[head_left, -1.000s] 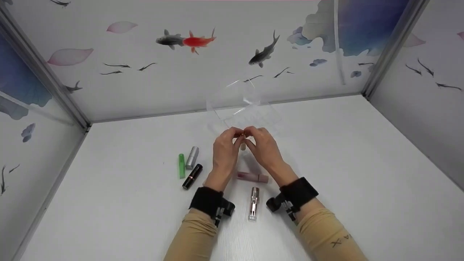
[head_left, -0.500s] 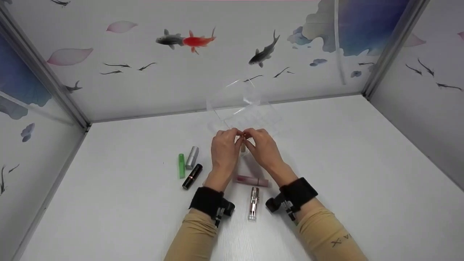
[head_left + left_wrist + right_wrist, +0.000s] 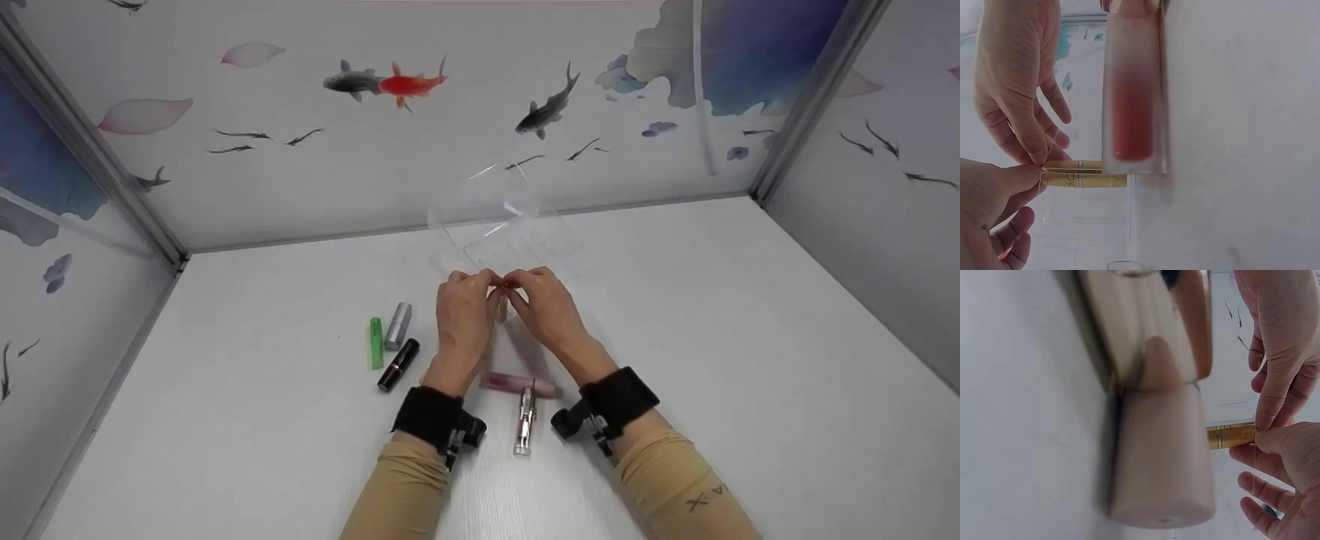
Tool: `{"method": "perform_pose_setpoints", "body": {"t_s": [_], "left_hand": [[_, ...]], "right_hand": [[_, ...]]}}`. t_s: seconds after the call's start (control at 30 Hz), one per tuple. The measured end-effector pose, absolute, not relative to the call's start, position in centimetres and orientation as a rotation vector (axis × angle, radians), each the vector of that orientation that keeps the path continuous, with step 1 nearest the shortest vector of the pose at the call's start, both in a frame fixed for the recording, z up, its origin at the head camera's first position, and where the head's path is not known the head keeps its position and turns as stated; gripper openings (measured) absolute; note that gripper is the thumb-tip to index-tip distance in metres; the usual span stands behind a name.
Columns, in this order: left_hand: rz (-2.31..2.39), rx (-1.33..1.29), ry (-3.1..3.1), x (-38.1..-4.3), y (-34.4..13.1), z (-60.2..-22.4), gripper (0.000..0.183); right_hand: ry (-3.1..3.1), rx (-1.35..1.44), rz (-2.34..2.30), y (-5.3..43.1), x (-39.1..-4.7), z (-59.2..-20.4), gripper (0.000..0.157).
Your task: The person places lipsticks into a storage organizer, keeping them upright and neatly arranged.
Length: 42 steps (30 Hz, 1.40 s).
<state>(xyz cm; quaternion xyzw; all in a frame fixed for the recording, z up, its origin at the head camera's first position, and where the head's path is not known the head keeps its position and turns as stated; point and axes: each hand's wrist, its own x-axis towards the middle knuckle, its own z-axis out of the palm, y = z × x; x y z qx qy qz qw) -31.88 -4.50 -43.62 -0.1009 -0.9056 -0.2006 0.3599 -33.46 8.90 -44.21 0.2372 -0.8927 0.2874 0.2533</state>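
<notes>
In the head view, my left hand (image 3: pixel 463 309) and right hand (image 3: pixel 546 304) meet in front of a clear plastic box. Both hands pinch the top end of an upright gold lipstick tube (image 3: pixel 503 309), the fingertips nearly touching. The gold lipstick tube (image 3: pixel 1100 179) shows small lettering in the left wrist view, and a thin clear edge runs past the fingertips. Nearer the person, a pink lip gloss tube (image 3: pixel 510 383) lies across the end of a shiny rose-gold tube (image 3: pixel 524 431). Blurred and close, the lip gloss tube (image 3: pixel 1133 124) partly covers the gold tube.
The clear plastic box (image 3: pixel 517 236) stands at the table's back, just beyond the hands. Left of the hands lie a green tube (image 3: pixel 376 343), a silver tube (image 3: pixel 397 326) and a black lipstick tube (image 3: pixel 398 365). Printed panels (image 3: pixel 480 112) enclose the white table.
The pink lip gloss tube has rolled toward the person, up to the rose-gold tube. Both hands have come slightly nearer and lower, still pinching the gold lipstick tube.
</notes>
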Motion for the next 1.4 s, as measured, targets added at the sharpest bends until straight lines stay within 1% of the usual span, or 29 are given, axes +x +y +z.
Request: {"method": "perform_pose_setpoints", "body": {"t_s": [0.23,0.4,0.6,0.8,1.0,1.23,1.33,1.4], "left_hand": [[-0.482,-0.291,-2.359,-31.7,-4.5,-43.5,0.008],[-0.499,-0.323,-2.382,-31.6,-4.7,-43.3,0.006],[-0.529,-0.334,-2.365,-31.1,-5.0,-42.4,0.010],[-0.515,-0.334,-2.366,-30.0,-5.4,-41.1,0.012],[-0.535,-0.329,-2.410,-28.5,-6.1,-40.1,0.010],[-0.573,-0.375,-2.574,-26.2,-6.5,-38.9,0.009],[-0.607,-0.421,-2.815,-24.9,-6.7,-38.1,0.013],[-0.605,-0.461,-2.990,-24.1,-6.8,-37.7,0.019]], "right_hand": [[-2.443,0.684,0.784,9.2,-33.3,-44.2,0.011],[-2.543,0.725,0.795,9.6,-33.1,-43.6,0.019],[-2.608,0.762,0.793,10.0,-32.5,-42.4,0.026],[-2.545,0.790,0.808,10.7,-31.6,-41.5,0.028],[-2.627,0.784,0.822,11.9,-30.6,-40.7,0.029],[-2.733,0.972,0.742,13.3,-28.7,-39.7,0.027],[-2.759,1.100,0.708,13.5,-27.8,-39.2,0.023],[-2.776,1.183,0.684,13.6,-27.1,-39.0,0.021]]}}
